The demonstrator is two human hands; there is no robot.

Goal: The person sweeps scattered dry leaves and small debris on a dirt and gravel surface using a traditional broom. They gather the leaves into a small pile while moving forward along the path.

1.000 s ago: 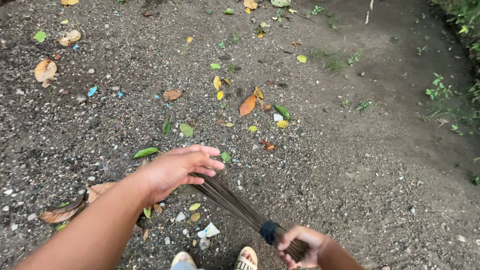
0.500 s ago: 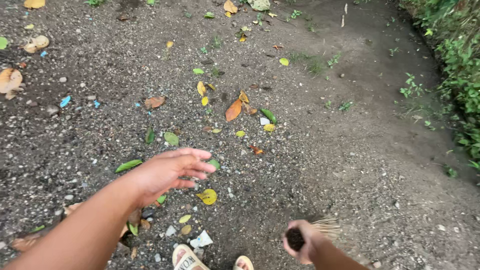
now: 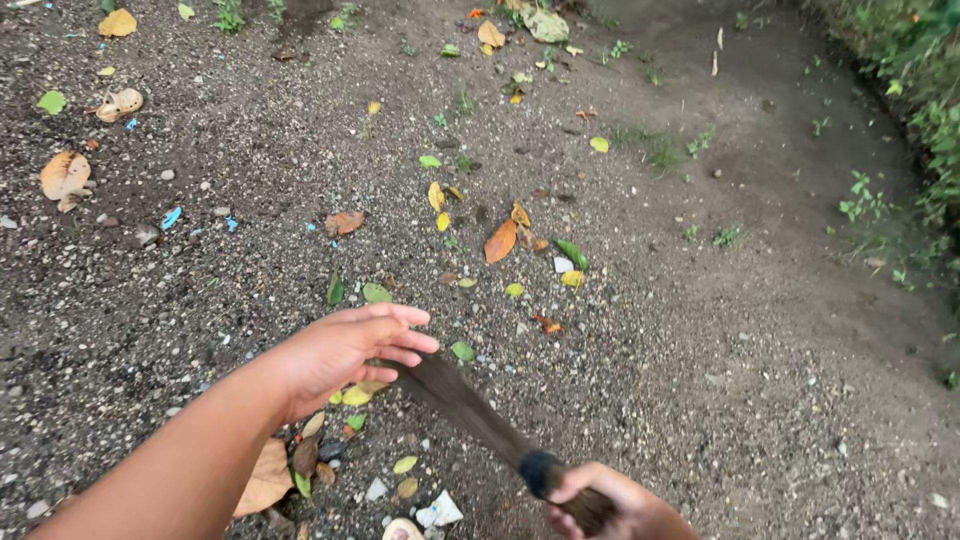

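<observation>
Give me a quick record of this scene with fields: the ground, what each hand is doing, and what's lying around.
ground: dark gravelly dirt, green plants along the right edge
right hand: closed around the bound end of a stick broom
left hand: open, fingers spread over the broom's bristles
litter: orange leaf, yellow and green leaves, small blue scraps, white scraps near the feet

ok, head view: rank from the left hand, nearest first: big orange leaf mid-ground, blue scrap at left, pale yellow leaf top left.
From the left hand:
1. Big orange leaf, up and to its right, mid-ground.
2. Blue scrap, up and to its left.
3. Pale yellow leaf, far top-left corner.
</observation>
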